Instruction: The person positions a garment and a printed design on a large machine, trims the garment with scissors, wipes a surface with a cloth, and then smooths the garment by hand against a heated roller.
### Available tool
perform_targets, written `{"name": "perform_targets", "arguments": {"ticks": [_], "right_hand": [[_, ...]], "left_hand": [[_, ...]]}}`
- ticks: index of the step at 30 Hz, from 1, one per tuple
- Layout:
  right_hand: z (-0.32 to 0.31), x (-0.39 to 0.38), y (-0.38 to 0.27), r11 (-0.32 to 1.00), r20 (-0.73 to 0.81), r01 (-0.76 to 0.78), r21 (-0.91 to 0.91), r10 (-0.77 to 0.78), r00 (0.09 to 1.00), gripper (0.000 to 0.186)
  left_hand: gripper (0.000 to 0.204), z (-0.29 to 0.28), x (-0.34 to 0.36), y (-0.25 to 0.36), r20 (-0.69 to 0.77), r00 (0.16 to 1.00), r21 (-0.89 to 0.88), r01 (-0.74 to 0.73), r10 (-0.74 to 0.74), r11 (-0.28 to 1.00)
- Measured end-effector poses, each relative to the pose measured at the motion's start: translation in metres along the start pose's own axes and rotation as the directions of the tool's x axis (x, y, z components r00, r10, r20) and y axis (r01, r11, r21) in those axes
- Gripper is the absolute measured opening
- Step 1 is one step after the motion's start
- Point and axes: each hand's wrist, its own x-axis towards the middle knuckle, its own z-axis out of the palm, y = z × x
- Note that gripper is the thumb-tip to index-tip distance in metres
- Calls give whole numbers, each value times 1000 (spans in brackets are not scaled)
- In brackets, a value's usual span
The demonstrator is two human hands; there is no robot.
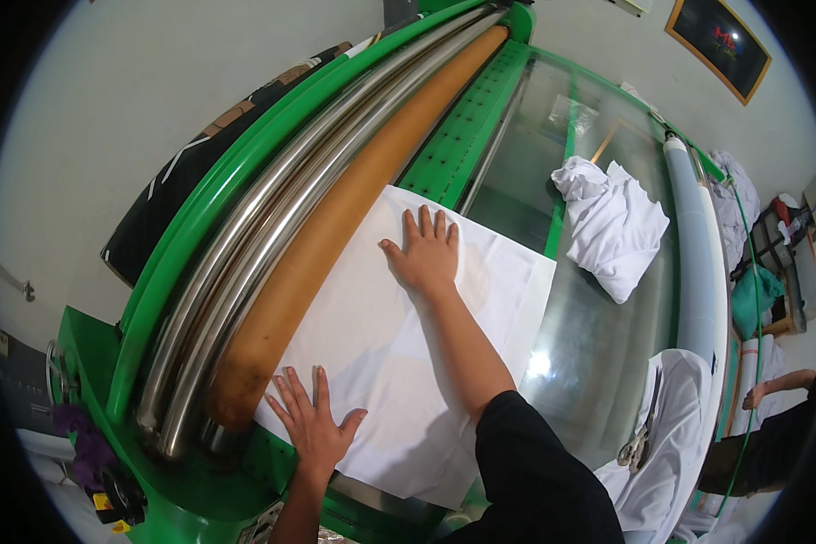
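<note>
A white sheet of fabric (363, 299) lies spread on the bed of a green roller press, its left edge against a long brown roller (335, 218). My left hand (313, 431) rests flat with fingers spread on the sheet's near left corner, beside the roller's near end. Farther up, my right hand (424, 249) presses flat on the far part of the sheet, fingers stretched out. Nothing is gripped in either hand. Faint shapes show through the fabric; what lies beneath is hidden.
Polished metal rollers (272, 208) and a green frame bar (181, 227) run left of the brown roller. Crumpled white cloth (612, 218) lies on the glossy table to the right. Scissors (636, 446) rest near more white cloth (675, 408). Another person's arm (780, 388) shows at far right.
</note>
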Motion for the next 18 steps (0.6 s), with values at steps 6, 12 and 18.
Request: {"name": "perform_targets", "arguments": {"ticks": [6,12,18], "right_hand": [[5,5,7,998,35,8,57,-10,999,77],[-2,-5,14,994,17,101,-45,-101,995,78],[-4,-11,36,991,-24,121,-65,-122,992,78]], "left_hand": [[102,1,5,-7,61,998,-125,11,-4,992],[102,2,30,-12,-97,992,-246,52,-78,968],[96,9,45,-9,-192,981,-255,-33,-18,966]]}}
